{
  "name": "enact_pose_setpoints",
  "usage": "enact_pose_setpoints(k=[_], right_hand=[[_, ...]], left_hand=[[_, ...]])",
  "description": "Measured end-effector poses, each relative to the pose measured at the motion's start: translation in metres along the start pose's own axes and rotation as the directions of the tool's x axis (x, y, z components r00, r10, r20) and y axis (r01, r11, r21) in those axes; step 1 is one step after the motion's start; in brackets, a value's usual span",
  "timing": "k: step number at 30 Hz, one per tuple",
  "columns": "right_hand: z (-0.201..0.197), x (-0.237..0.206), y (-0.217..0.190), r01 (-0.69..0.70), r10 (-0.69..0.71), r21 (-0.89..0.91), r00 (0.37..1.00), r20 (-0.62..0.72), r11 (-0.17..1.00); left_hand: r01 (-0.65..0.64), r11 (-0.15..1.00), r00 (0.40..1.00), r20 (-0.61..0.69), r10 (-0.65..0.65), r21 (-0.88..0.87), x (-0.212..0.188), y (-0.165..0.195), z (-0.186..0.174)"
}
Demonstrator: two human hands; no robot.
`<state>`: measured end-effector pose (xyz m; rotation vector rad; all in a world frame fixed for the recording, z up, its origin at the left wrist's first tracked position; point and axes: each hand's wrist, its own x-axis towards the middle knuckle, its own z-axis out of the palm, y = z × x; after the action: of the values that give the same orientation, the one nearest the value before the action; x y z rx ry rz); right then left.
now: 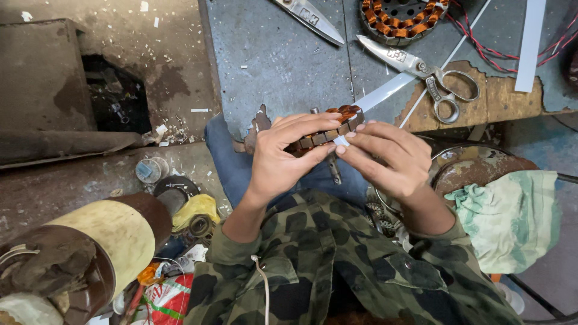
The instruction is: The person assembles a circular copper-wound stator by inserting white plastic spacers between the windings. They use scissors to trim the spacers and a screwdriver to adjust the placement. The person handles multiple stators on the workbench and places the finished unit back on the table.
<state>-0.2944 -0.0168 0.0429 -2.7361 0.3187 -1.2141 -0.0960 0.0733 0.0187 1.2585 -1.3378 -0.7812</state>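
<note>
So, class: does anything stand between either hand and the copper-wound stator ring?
Nothing visible does. The left hand and right hand both already grip the stator ring directly, above the person's lap.

Camouflage jacket (337, 265), sleeves pushed up; blue jeans (232, 162).

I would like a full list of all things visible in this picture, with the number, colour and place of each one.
wound stator ring: 1, copper-brown coils, held in both hands
white strip: 1, white, at the fingertips on the ring
second stator: 1, orange-brown coils, top of the workbench
scissors: 1 whole pair, steel, on the workbench; blades of another at the top edge
red wires: several, on the bench top right
cloth: 1, pale green, right
large cylinder: 1, cream and brown, lower left
left hand: on the ring
right hand: at the strip
</note>
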Motion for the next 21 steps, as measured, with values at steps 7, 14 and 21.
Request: enact_pose_setpoints(k=[7,14,21], right_hand=[[-0.003,-0.007,-0.016,-0.034,0.041,-0.106,0.997,0.063,0.994],[-0.008,0.0,-0.02,-0.104,0.112,-0.104,0.991,0.069,0.989],[-0.013,0.006,-0.014,-0.093,0.095,-0.032,0.992,0.084,0.995]], left_hand=[[-0.031,0.994,0.999,0.037,0.028,0.102,-0.003,0.0,0.002],[-0.016,0.993,0.999,0.049,0.011,0.117,-0.004,0.0,0.003],[0.007,0.993,1.0,0.024,-0.01,0.122,-0.006,0.004,0.006]])
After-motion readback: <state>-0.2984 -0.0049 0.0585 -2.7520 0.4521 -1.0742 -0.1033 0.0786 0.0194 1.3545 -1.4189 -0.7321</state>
